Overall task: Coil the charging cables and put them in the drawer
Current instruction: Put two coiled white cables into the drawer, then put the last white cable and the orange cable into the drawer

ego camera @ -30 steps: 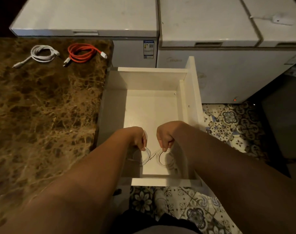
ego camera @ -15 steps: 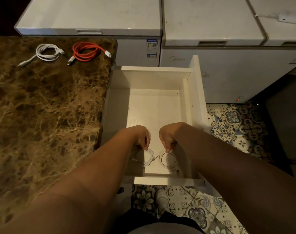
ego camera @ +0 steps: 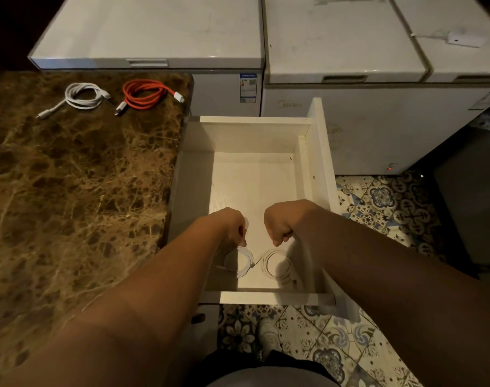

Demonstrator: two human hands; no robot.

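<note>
The white drawer (ego camera: 319,152) stands pulled open beside the counter. Two white cable coils lie flat at its near end: a left coil (ego camera: 246,262) and a right coil (ego camera: 277,266). My left hand (ego camera: 232,226) reaches down with curled fingers, and its fingertips pinch the far rim of the left coil. My right hand (ego camera: 280,223) is curled into a loose fist just above the right coil, with a small gap between them. A coiled white cable (ego camera: 83,96) and a coiled red cable (ego camera: 144,94) lie on the counter's far end.
The brown marble counter (ego camera: 70,191) fills the left. White chest freezers (ego camera: 154,32) stand behind the drawer, one with a small white device (ego camera: 464,39) on its lid. Patterned floor tiles (ego camera: 383,202) and my shoe (ego camera: 269,335) show below.
Both coils have come to rest on the drawer floor. My right hand has lifted slightly off its coil. The view has shifted a little.
</note>
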